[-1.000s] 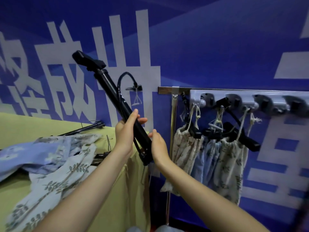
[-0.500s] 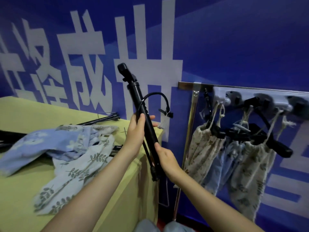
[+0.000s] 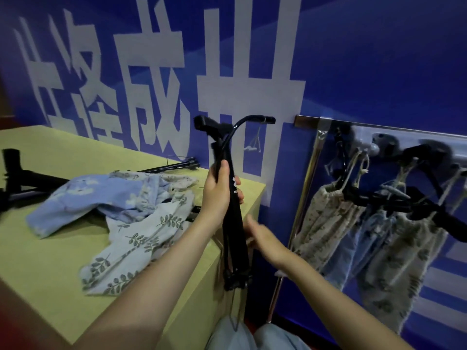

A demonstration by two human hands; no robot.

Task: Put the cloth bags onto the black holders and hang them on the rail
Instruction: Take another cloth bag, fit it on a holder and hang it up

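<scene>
My left hand (image 3: 217, 190) grips a long black holder (image 3: 233, 218) upright over the table's right corner; a curved black hook sits at the holder's top end. My right hand (image 3: 262, 238) is just right of the holder's lower part, blurred, fingers fairly straight; whether it touches the holder I cannot tell. Loose cloth bags, a blue one (image 3: 101, 198) and a leaf-print one (image 3: 141, 238), lie heaped on the table. Several filled bags (image 3: 328, 223) hang from black holders on the rail (image 3: 379, 127) at the right.
A yellow-green table (image 3: 50, 261) fills the left. More black holders (image 3: 27, 178) lie on it behind the cloth, another (image 3: 174, 165) near the wall. A chrome upright (image 3: 303, 198) carries the rail's left end. The blue wall bears large white characters.
The holder has swung from leaning left to nearly upright and moved lower. My right hand has slipped off its bottom end to the right. The view shifted left and down.
</scene>
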